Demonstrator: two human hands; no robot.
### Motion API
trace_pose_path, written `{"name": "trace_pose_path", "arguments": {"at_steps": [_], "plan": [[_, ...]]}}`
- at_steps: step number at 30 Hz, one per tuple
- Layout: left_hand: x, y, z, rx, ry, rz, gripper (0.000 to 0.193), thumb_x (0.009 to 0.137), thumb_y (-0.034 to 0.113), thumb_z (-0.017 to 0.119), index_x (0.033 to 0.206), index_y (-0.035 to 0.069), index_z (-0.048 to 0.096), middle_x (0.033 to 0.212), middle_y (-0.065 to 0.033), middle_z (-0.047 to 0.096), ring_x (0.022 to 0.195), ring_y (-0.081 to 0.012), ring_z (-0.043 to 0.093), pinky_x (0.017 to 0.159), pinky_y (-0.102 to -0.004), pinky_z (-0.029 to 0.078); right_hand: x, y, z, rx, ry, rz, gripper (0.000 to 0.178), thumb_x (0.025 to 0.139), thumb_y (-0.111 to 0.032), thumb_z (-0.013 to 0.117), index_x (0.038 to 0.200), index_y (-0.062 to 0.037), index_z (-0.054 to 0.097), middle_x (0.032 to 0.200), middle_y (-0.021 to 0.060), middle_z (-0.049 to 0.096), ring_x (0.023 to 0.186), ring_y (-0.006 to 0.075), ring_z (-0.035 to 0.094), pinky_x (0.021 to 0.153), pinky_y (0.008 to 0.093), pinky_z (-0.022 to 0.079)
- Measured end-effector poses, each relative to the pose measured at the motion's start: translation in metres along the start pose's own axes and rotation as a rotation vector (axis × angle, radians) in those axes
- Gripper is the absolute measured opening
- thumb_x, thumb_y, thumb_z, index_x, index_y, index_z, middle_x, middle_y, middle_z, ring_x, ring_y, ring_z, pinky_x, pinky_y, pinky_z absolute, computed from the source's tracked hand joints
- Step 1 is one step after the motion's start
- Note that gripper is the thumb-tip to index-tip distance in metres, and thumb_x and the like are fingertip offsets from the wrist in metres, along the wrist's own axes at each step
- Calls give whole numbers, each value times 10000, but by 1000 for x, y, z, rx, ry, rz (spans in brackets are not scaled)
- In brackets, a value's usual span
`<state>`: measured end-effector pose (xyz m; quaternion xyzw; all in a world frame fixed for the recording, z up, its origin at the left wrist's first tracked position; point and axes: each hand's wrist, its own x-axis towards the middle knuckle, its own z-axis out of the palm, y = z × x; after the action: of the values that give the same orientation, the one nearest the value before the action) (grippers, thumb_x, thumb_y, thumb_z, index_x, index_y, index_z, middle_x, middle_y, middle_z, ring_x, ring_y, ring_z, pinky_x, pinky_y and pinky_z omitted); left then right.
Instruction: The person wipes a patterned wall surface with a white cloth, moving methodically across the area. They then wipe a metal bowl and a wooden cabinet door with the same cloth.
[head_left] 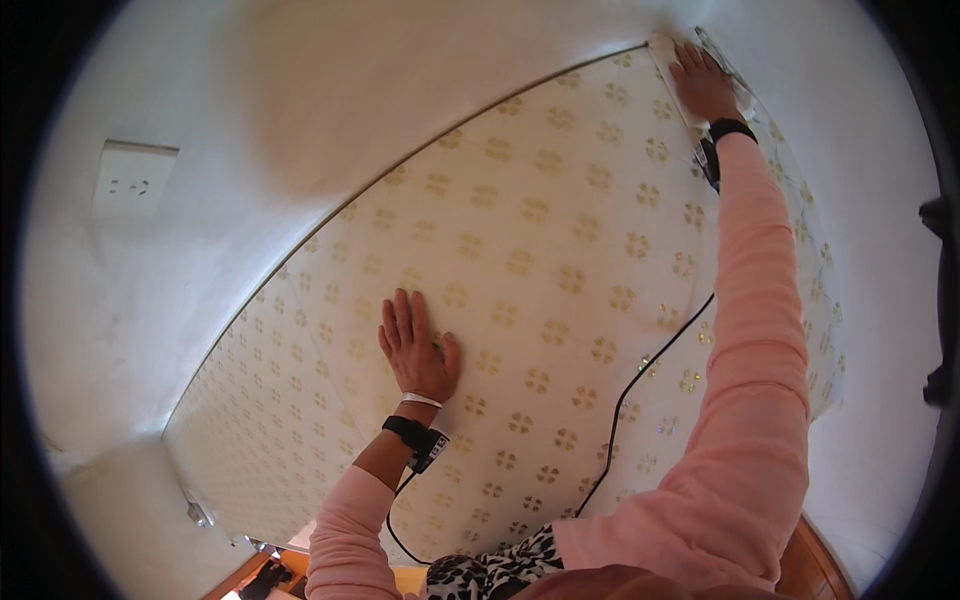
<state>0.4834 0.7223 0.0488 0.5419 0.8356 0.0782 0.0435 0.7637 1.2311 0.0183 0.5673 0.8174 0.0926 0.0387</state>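
Fingers extended, the right hand (pixel 708 88) lies flat on the plain white cloth (pixel 680 99) at the far-right corner of the gold-patterned white table (pixel 512 330), and I see the left hand (pixel 418 358), equally flat, well apart, nearer-left.

soft light leaves a broad brownish shadow (pixel 300 115) on the wall (pixel 130 290), edges bowing toward black corners.

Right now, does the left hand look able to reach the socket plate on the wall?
Probably yes, with some stretching: only the patterned surface and bare wall lie between the left hand and socket plate.
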Motion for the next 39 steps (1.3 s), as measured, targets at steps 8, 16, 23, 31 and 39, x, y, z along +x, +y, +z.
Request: {"name": "trace_pose_path", "arguments": {"at_steps": [8, 16, 23, 31, 39], "plan": [[-1, -6, 4, 9, 12, 13, 716, 851, 243, 535, 1494, 61, 279, 1572, -178, 209, 1458, -389, 144, 1142, -553, 116, -23, 8, 7, 170, 65, 119, 581, 994, -450, 273, 1508, -177, 279, 1578, 26, 251, 1449, 240, 225, 1152, 519, 210], [-1, -6, 6, -2, 51, 35, 702, 866, 249, 532, 1495, 66, 280, 1578, -159, 212, 1455, -386, 159, 1142, -548, 133, -115, 70, 5, -4, 88, 42, 536, 1011, -383, 257, 1462, -109, 349, 1535, 69, 339, 1398, 264, 327, 1153, 455, 244], [-2, -9, 11, 12, 67, 8, 692, 877, 264, 540, 1499, 98, 287, 1585, -129, 215, 1463, -351, 161, 1147, -533, 141, -206, 104, -2, -28, 56, 56, 546, 1009, -381, 300, 1475, -98, 328, 1536, 76, 337, 1399, 245, 330, 1138, 457, 279], [-3, -16, 20, 27, 131, 57, 673, 899, 272, 535, 1505, 116, 287, 1583, -119, 228, 1459, -344, 175, 1146, -529, 156, -336, 158, -7, -22, 22, 73, 552, 1007, -371, 346, 1491, -110, 302, 1536, 71, 333, 1393, 252, 333, 1126, 465, 291], [-1, -21, 27, 80, 146, 47, 647, 937, 319, 502, 1518, 155, 270, 1582, -90, 245, 1456, -324, 194, 1145, -522, 169, -459, 196, 1, 57, 36, 255, 553, 995, -377, 384, 1483, -125, 325, 1528, 73, 347, 1391, 261, 338, 1121, 490, 296]]}}
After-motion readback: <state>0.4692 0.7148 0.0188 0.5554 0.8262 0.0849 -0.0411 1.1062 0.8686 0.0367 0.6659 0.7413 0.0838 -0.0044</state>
